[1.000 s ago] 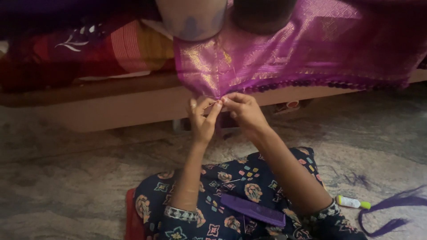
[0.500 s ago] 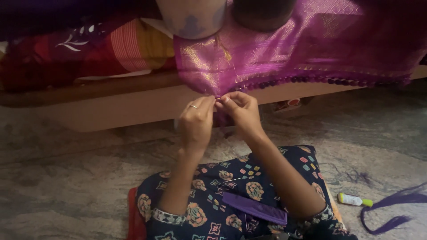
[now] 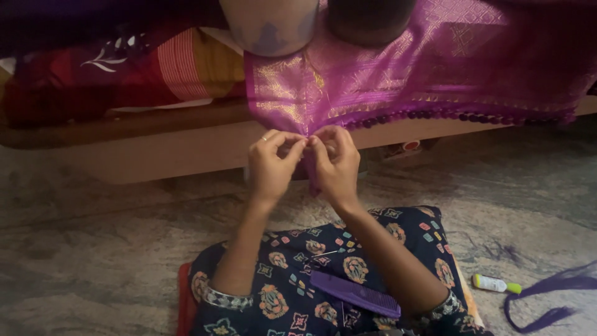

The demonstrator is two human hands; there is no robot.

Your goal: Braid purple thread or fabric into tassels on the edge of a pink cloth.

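Both hands, left hand [image 3: 272, 167] and right hand [image 3: 336, 163], are pinching the purple sari's [image 3: 398, 81] hanging edge just above the purple comb [image 3: 354, 294].

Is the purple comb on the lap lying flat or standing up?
Lying flat. The purple comb rests lengthwise across the patterned dress, apart from both hands, which pinch the purple cloth.

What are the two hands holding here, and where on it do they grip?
Both the left hand and the right hand pinch the hanging lower edge of the purple and gold cloth, at its fringe; the exact threads are too small to tell.
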